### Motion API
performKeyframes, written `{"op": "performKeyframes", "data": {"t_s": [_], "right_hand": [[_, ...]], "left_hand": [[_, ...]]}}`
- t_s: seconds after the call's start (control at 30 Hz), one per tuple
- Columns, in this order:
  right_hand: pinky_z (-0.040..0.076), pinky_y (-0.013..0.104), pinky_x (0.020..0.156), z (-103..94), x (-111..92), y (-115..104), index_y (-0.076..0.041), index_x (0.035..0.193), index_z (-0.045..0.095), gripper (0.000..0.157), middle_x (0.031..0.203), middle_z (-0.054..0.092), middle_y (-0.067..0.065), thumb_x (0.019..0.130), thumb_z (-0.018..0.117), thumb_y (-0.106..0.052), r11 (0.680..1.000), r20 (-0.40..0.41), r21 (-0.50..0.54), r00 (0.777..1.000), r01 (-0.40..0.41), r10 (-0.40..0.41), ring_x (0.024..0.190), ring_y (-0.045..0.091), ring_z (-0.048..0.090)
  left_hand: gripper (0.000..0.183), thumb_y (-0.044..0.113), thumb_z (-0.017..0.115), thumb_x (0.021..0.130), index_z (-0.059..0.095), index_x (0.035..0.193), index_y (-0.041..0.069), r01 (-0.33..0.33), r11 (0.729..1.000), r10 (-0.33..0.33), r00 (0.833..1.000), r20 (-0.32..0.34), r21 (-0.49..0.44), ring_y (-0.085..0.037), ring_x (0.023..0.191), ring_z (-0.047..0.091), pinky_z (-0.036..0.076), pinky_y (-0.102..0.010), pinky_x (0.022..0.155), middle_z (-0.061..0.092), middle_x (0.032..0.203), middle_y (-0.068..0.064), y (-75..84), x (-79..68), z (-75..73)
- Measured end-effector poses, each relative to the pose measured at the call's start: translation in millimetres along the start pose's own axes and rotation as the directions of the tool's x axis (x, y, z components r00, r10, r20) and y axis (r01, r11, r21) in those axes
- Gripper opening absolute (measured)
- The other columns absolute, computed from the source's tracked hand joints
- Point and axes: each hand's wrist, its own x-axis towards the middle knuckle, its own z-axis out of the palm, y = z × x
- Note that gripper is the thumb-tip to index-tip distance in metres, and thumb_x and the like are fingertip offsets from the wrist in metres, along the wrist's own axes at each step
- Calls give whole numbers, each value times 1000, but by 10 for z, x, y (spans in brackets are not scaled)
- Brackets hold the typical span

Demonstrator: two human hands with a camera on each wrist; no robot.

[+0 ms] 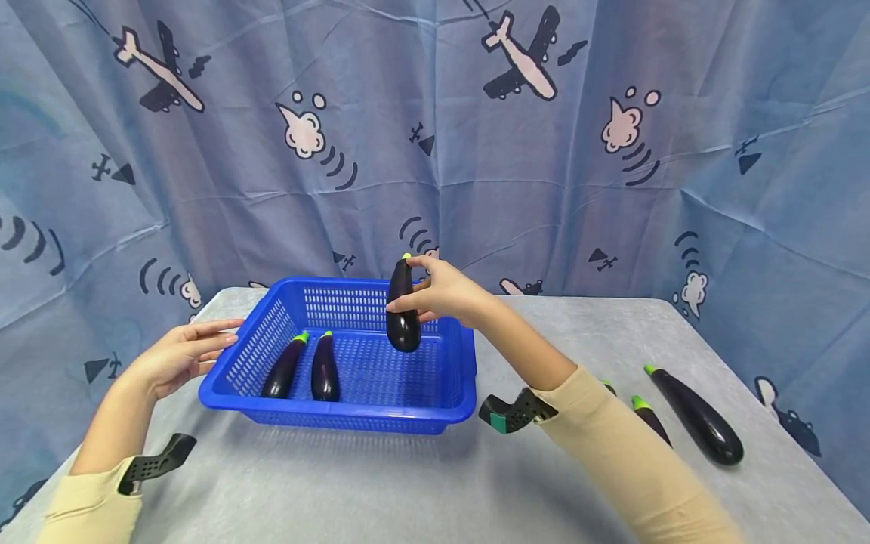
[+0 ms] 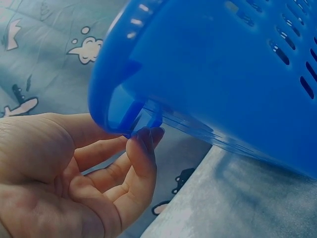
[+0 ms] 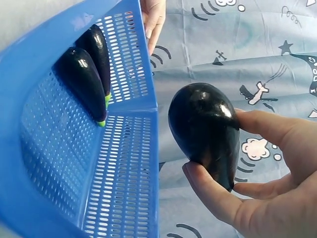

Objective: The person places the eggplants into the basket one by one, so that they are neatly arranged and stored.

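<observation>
Eggplant [image 1: 403,332] held near-vertical above blue basket [image 1: 340,409].
Lettering [image 3: 314,74] on the curtain [image 1: 435,113] is cut off by the right wrist view's border and cannot be read with certainty. The held eggplant's long axis stands near upright, green stem up, rounded end down; the right hand [image 1: 445,291] grasps it between thumb and fingers. The left hand [image 1: 180,355] grips the basket's left rim by the fingertips. Two eggplants [image 1: 325,374] lie inside at the left, stems toward the rear wall; open room extends from them to the right wall. Three further eggplants [image 1: 700,419] rest on the right of the worktop [image 1: 340,491], two partly hidden behind the right sleeve [image 1: 632,453], one near the edge.
</observation>
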Motion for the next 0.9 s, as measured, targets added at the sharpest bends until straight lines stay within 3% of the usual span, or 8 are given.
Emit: {"op": "performKeyframes", "data": {"t_s": [0.17, 0.53, 0.73, 0.9], "right_hand": [[63, 43, 92, 64, 49, 5, -11, 164, 32, 89, 137, 62, 27, 93, 84, -15, 1000, 13, 3, 1000, 9, -9, 115, 38, 72], [62, 44, 93, 179, 152, 23, -10, 164, 32, 89, 136, 63, 27, 92, 84, -16, 1000, 34, 6, 999, 8, -8, 114, 37, 73], [61, 46, 96, 224, 251, 56, -11, 164, 32, 88, 136, 61, 28, 92, 83, -13, 997, 80, 66, 997, -27, 22, 110, 38, 74], [57, 50, 101, 273, 327, 85, -10, 164, 31, 88, 143, 56, 30, 92, 83, -11, 990, 102, 118, 993, -71, 59, 117, 45, 70]], "left_hand": [[27, 14, 58, 110, 67, 132, 26, 3, 1000, -3, 1000, -6, 13, -4, 101, 73, 61, -25, 86, 74, 110, 17, -4, 7, -1], [26, 14, 59, 110, 68, 131, 27, 7, 1000, -6, 1000, -11, 6, -5, 100, 73, 62, -25, 85, 74, 109, 17, -4, 7, 4], [26, 14, 59, 109, 68, 128, 28, 6, 1000, -6, 1000, -9, -10, -5, 99, 73, 62, -25, 85, 75, 108, 16, -13, 15, 7], [27, 14, 59, 110, 67, 132, 26, 11, 1000, -11, 1000, -14, 2, -5, 99, 73, 62, -25, 85, 74, 108, 17, -16, 20, 5]]}}
